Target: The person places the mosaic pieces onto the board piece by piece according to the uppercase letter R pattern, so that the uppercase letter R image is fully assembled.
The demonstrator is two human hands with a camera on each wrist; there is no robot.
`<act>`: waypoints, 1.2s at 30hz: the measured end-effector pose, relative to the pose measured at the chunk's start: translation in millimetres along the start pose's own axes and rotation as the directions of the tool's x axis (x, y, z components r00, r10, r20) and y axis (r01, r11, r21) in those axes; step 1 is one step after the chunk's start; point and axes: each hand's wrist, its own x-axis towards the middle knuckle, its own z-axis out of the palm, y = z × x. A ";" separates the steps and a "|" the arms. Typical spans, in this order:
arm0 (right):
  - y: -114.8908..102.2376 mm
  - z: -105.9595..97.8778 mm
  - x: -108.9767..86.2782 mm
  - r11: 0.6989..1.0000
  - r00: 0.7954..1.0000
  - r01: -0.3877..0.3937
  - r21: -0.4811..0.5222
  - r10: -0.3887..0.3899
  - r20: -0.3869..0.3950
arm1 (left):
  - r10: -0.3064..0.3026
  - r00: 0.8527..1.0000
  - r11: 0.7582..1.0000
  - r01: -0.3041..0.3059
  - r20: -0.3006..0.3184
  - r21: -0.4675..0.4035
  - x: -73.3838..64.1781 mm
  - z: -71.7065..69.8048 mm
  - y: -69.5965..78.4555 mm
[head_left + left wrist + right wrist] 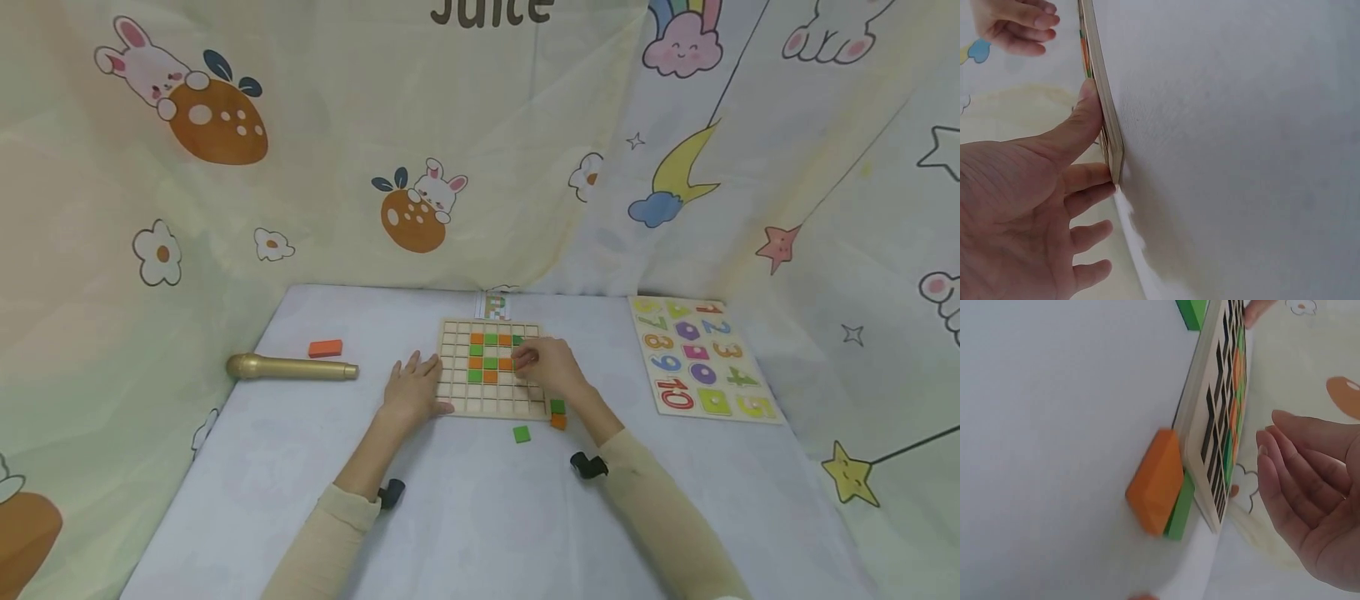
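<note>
A wooden grid board (pixel 495 403) lies on the table with several orange and green square tiles (pixel 491 364) set in its upper middle cells. My left hand (pixel 410 390) touches the board's near left corner; in the left wrist view its thumb (pixel 1087 115) lies along the near edge and two fingers reach the side. Over the board's right part hovers my right hand (pixel 553 367), fingers loosely bent. Nothing shows between its fingertips in the right wrist view. Off the near right corner are an orange tile (pixel 1157 481) and a green tile (pixel 1179 509).
Another green tile (pixel 521 433) lies in front of the board. A small pattern card (pixel 495 307) is behind it. To the left are a gold microphone-shaped stick (pixel 292 367) and an orange block (pixel 326 348); a number puzzle board (pixel 693 396) lies right. Printed cloth (pixel 330 125) hangs behind the table.
</note>
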 end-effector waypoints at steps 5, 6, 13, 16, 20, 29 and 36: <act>8.5 -13.9 -10.4 1.000 1.000 -0.009 -0.018 0.009 -0.012 | 0.000 1.000 1.000 0.000 -0.003 0.005 -0.2 -0.6 0.6; 10.2 -15.9 -12.2 1.000 1.000 -0.012 -0.019 0.012 -0.012 | -0.002 1.000 1.000 0.002 -0.002 0.006 -0.2 -0.4 0.7; 25.4 -26.6 -26.6 0.997 0.998 -0.059 -0.041 0.059 0.012 | -0.010 1.000 1.000 0.010 -0.001 0.013 0.4 1.7 2.1; 32.3 -29.5 -31.0 0.994 0.996 -0.087 -0.063 0.089 0.028 | -0.010 1.000 1.000 0.010 -0.002 0.010 0.9 1.8 2.1; 40.5 -32.6 -36.4 0.989 0.990 -0.123 -0.080 0.128 0.052 | -0.017 1.000 1.000 0.017 0.009 0.011 2.4 2.2 0.9; 55.6 -48.0 -53.5 0.970 0.966 -0.206 -0.128 0.223 0.134 | -0.006 1.000 1.000 0.006 -0.008 0.029 4.9 4.3 -1.8; 65.5 -54.9 -60.2 0.964 0.959 -0.204 -0.170 0.232 0.164 | -0.005 1.000 0.999 0.005 -0.005 0.036 4.6 3.6 -1.8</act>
